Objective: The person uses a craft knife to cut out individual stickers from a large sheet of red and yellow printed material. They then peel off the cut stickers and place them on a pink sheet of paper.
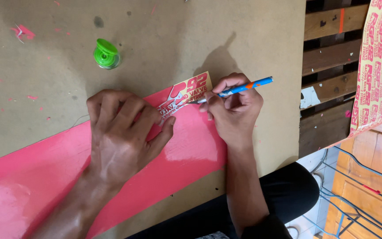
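Right hand (pixel 234 109) clamped in a pen grip on a slim craft knife (pixel 238 88) with a blue-and-orange handle; the tip meets the lettered sticker sheet (pixel 185 94) at its near edge, just where the cut letters begin. Left hand (pixel 121 130) lies flat, fingers spread and pressed on the pink vinyl strip (pixel 177 155), fingertips just beside the blade end, pinning sheet and strip to the worktop (pixel 49 88). The sticker sheet sits on the far end of the pink strip, which runs diagonally across the brown board. To do this well, judged from the pose: keep the blade low and light so that it lifts only the waste film, not the backing; hold the left fingertips close for tension but out of the blade's line; work in short strokes, since the letters look small and tightly set. A green-capped little bottle (pixel 106 54) stands well apart on the far side. A printed roll of the same stickers (pixel 379 66) hangs at the right, off the worktop.
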